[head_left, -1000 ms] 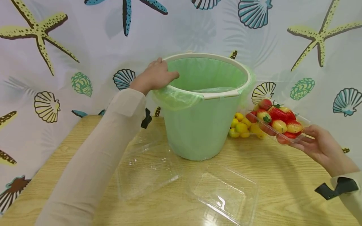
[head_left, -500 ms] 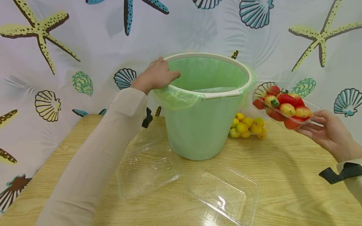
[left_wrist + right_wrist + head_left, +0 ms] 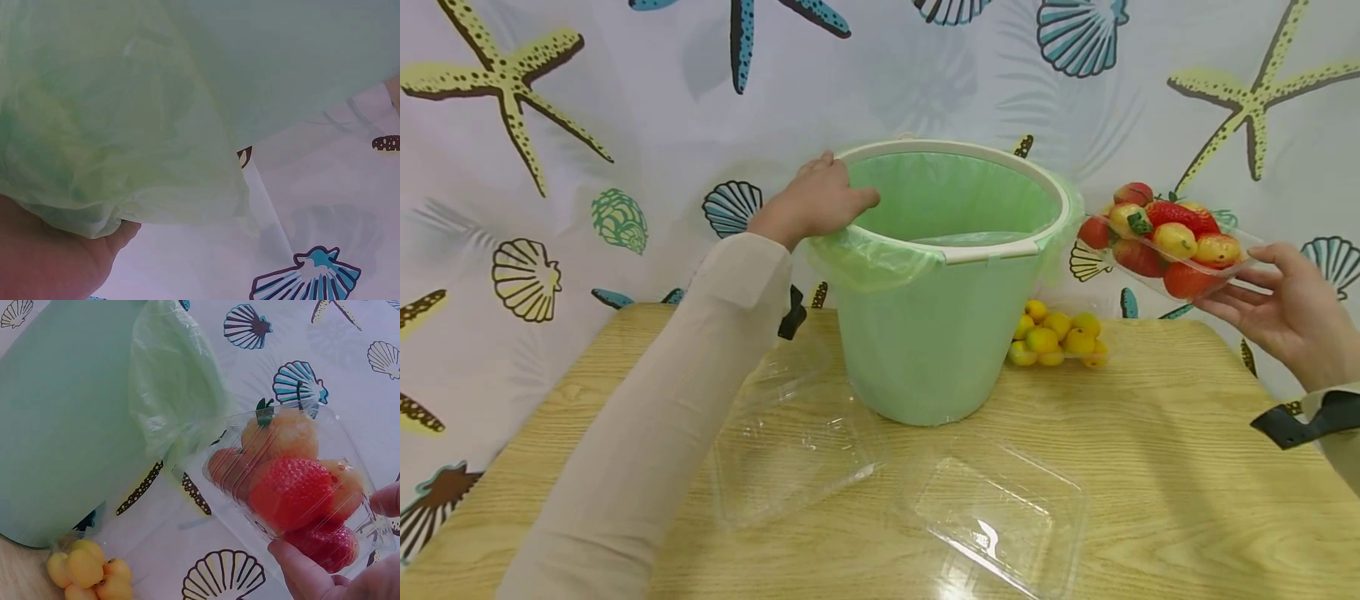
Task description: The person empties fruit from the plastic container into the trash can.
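Note:
A pale green bin point(image 3: 917, 333) with a cream rim point(image 3: 985, 251) stands on the wooden table, lined with a thin green bag point(image 3: 880, 265) folded over the rim. My left hand point(image 3: 820, 200) grips the bin's left rim, thumb over the inside. In the left wrist view the bag hides much of that hand. To the bin's right, my right hand point(image 3: 1292, 312) holds up a clear plastic tray point(image 3: 1150, 286) by its right end. Red and yellow strawberries point(image 3: 1176, 242) fill the tray; the right wrist view shows the fingers and thumb on its near end.
Behind the bin's right side sits a clear pack of small yellow fruit point(image 3: 1060, 337). Two clear plastic trays lie in front: one tray point(image 3: 985, 508) at the middle, another point(image 3: 790, 467) left of it. A patterned cloth point(image 3: 925, 67) hangs behind the table point(image 3: 1150, 483).
My right hand has raised the strawberry tray up and a little rightward, uncovering more of the yellow fruit. The left hand stays on the bin's rim.

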Tool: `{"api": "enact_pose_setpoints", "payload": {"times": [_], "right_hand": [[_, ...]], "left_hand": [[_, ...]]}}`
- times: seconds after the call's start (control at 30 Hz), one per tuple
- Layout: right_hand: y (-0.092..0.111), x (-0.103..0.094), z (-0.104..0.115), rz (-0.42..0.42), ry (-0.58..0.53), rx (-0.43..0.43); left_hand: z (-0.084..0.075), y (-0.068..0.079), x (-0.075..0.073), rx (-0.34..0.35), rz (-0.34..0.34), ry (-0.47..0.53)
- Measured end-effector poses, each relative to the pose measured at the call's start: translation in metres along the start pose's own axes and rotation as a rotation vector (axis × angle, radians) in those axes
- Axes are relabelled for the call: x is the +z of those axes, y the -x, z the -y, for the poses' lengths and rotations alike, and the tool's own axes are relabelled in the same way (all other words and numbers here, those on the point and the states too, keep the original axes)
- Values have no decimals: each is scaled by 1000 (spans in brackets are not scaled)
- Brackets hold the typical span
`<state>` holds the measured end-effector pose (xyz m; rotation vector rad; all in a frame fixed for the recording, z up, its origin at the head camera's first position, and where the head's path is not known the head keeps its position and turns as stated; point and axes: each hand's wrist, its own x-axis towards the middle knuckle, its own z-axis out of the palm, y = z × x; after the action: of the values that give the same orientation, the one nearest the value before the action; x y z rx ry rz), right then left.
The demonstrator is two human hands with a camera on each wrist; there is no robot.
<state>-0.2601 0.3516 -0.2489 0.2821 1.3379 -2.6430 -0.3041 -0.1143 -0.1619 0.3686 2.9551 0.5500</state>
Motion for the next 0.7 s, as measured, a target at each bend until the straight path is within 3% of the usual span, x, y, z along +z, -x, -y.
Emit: {"api": "enact_pose_setpoints", "payload": {"times": [0.37, 0.57, 0.7], "right_hand": [[-5, 17, 22, -47, -28, -40], [-4, 36, 33, -78, -30, -55], [-1, 50, 36, -56, -25, -76]], "left_hand": [[0, 0, 1, -3, 6, 3], [1, 0, 0, 5, 5, -2], [1, 1, 0, 10, 6, -6]]}}
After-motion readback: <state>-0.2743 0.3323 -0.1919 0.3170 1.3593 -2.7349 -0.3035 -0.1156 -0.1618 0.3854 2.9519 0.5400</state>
